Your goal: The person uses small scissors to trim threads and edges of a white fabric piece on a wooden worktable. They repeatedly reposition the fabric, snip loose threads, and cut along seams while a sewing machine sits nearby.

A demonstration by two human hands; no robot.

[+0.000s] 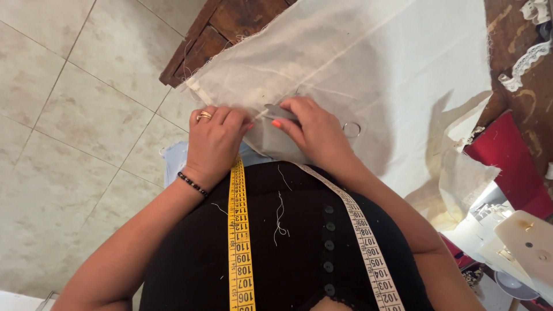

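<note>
A large sheet of cream fabric (368,63) lies over a dark wooden table (222,31). My left hand (214,141), with a ring and a beaded bracelet, pinches the fabric's near edge. My right hand (314,132) holds a pair of scissors; the grey blades (280,112) point left at the fabric edge between my hands, and a metal handle loop (352,129) shows to the right of my hand. A measuring tape, yellow on one strand (240,242) and white on the other (368,247), hangs round my neck over my black top.
Beige floor tiles (75,115) fill the left side. White lace trim (527,60) lies on the table at the far right. A red cloth (507,155) and a white sewing machine (524,236) are at the right edge. A light blue cloth (175,158) shows under my left wrist.
</note>
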